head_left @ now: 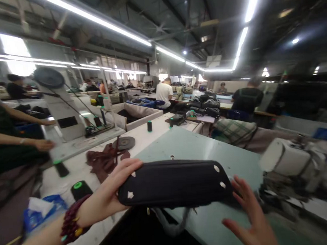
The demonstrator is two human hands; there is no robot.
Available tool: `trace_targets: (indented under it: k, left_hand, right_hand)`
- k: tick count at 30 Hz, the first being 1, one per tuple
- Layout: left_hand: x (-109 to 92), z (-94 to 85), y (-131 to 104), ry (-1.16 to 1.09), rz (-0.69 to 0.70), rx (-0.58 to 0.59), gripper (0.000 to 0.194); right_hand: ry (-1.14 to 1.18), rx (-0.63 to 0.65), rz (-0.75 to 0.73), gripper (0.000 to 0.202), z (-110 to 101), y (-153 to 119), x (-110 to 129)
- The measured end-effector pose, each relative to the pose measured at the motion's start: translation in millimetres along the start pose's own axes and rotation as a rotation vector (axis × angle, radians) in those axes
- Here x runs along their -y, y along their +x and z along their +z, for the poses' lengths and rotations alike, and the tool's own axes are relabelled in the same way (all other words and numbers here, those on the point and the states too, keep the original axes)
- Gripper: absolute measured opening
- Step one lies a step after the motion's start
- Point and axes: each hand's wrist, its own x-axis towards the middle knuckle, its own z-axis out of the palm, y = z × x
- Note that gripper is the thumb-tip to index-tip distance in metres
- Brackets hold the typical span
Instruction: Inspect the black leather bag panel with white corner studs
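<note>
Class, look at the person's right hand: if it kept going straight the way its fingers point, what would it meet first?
The right hand, open, points up and left toward the black bag that the left hand holds by its other end. It would probably meet the bag's near right end first; the gap between them is hard to judge.

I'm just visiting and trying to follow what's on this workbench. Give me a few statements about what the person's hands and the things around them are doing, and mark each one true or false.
1. The left hand grips one end of the black bag. True.
2. The right hand is clenched in a fist around a spool. False: it is open, fingers spread, at the bag's other end.
3. The bag's upturned side shows small metal studs. True.
4. A beaded bracelet is on the right wrist. False: it is on the left wrist.
5. A black spool with a green top stands beyond the left wrist. True.
6. The brown leather scraps lie on top of the bag. False: they lie on the table beyond it.
</note>
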Motion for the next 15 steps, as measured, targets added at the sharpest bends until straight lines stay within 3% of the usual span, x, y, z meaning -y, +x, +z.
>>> trace_targets:
  k: [2,4,6,8,11,15]
  left_hand:
    - [-14.5,21.9,14.4,-0.135,0.043,0.104,0.070]
    - [-17.6,37.5,25.8,-0.228,0.031,0.191,0.074]
    - [-11.9,50.0,35.1,-0.266,-0.018,0.267,0.080]
    - [-3.9,62.7,43.5,-0.283,-0.063,0.311,0.085]
    - [1.1,84.7,55.6,-0.449,-0.156,0.228,0.092]
    - [-7.1,115.6,68.1,-0.788,-0.330,0.036,0.082]
  right_hand:
    - [0.128,0.094,-0.021,0.110,-5.6,5.0,3.6]
    - [0.274,0.161,0.032,0.113,-9.6,1.9,6.4]
    - [0.312,0.055,0.184,0.104,-12.0,-9.4,9.5]
    - [0.241,-0.158,0.265,0.088,-12.0,-23.1,11.8]
    - [0.220,-0.297,0.179,0.069,-6.7,-38.0,8.8]
    - [0.493,-0.461,0.227,0.051,7.2,-46.8,-5.9]
